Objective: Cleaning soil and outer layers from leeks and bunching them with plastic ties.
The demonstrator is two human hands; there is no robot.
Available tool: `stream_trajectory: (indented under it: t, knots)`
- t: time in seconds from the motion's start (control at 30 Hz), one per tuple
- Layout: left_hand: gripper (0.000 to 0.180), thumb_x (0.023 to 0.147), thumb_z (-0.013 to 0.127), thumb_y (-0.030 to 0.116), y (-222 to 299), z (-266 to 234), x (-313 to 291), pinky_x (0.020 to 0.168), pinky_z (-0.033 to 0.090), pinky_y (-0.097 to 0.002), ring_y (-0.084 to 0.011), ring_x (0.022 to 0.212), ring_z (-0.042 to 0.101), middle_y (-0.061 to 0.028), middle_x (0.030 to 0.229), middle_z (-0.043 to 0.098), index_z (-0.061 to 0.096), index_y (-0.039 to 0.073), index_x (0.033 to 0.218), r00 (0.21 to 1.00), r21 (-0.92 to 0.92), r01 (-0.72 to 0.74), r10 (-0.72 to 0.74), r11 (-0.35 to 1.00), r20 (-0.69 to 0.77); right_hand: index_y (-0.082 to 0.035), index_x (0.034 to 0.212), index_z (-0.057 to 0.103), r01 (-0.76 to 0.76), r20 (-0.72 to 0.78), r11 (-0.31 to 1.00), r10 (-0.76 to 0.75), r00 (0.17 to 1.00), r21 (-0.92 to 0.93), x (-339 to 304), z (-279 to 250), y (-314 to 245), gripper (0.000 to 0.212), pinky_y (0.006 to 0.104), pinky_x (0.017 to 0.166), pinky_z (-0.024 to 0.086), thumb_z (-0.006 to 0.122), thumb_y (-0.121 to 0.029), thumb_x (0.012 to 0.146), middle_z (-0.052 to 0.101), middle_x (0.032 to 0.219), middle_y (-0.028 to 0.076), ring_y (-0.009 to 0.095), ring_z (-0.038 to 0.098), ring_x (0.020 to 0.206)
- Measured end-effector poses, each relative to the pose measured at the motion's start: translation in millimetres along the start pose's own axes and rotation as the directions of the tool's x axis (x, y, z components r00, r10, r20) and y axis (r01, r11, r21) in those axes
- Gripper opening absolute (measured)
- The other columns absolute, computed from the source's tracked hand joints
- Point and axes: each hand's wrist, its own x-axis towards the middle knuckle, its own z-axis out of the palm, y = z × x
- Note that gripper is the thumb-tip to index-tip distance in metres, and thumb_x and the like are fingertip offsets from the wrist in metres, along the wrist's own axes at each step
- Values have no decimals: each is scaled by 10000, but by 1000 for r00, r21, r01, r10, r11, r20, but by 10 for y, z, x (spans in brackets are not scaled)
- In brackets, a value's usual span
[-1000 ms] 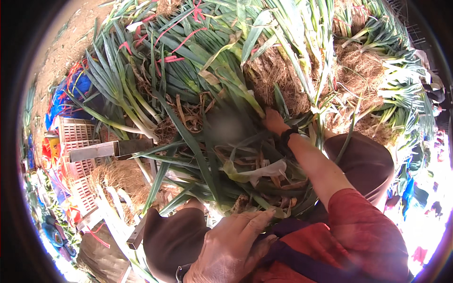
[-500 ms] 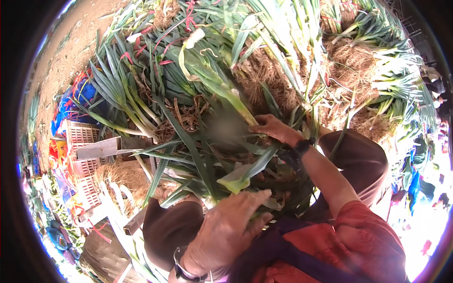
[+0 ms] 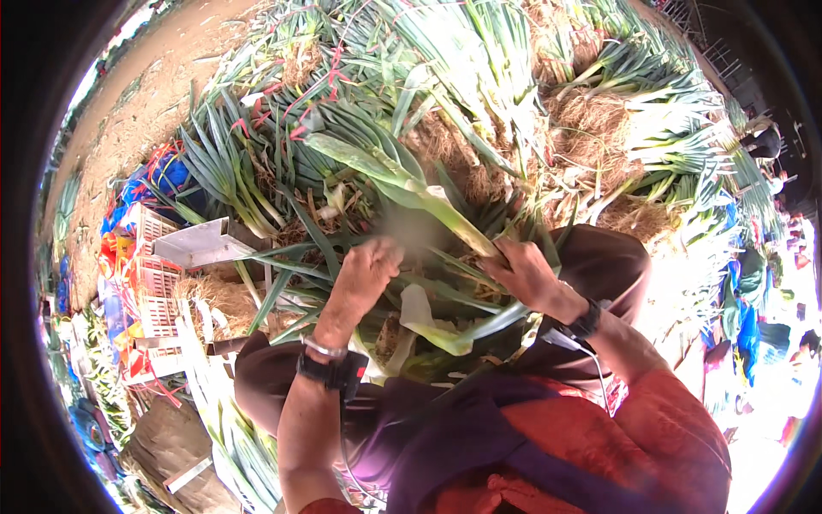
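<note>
My right hand [image 3: 524, 272] is closed round the lower end of a thick leek [image 3: 419, 195], whose green leaves slant away to the upper left. To its left my left hand [image 3: 366, 276] is held up with its fingers curled in. A blurred smudge beside it hides what those fingers hold, if anything. Below and between the hands, a pale folded leek leaf [image 3: 445, 336] lies over my lap among other loose leaves. Under my left hand's fingers, dark green leaves [image 3: 321, 244] cross towards the left.
Bundles of leeks with brown roots [image 3: 591, 128] pile up ahead and to the right. At left stand a pale plastic crate [image 3: 158, 283] and a metal piece [image 3: 201, 244]. More leeks [image 3: 240, 437] lie at lower left, beside brown sheeting [image 3: 167, 445].
My left hand has risen from my lap up and to the left, its fingers now curled. My right hand keeps the leek, which has shifted slightly right and down in view.
</note>
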Motion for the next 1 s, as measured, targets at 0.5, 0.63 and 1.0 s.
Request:
stream_trajectory:
  t: [0.5,0.63,1.0]
  knots:
    - [89,769,572,56,-730,689,-31,520,456,-333,-203,559,589,-83,636,595,574,39,682,657,315,-746,570,587,494,45,1032,530,205,-304,976,-174,937,72,-319,3,-763,316,385,640,493,675,-120,806,597,853,213,374,618,753]
    - [186,849,523,187,354,-99,-30,624,457,-312,-169,656,575,-77,703,599,605,53,749,888,409,-429,459,805,27,25,1038,534,222,-354,972,-183,917,75,-196,110,-756,312,389,636,494,680,-115,800,592,851,192,364,610,738]
    - [374,917,581,248,489,-996,-72,939,456,-392,-191,1088,555,-57,1185,583,509,63,1233,784,-765,-617,231,186,-576,21,1072,526,376,-54,919,-372,927,118,17,651,-629,398,401,660,486,685,-222,800,592,922,183,369,590,770]
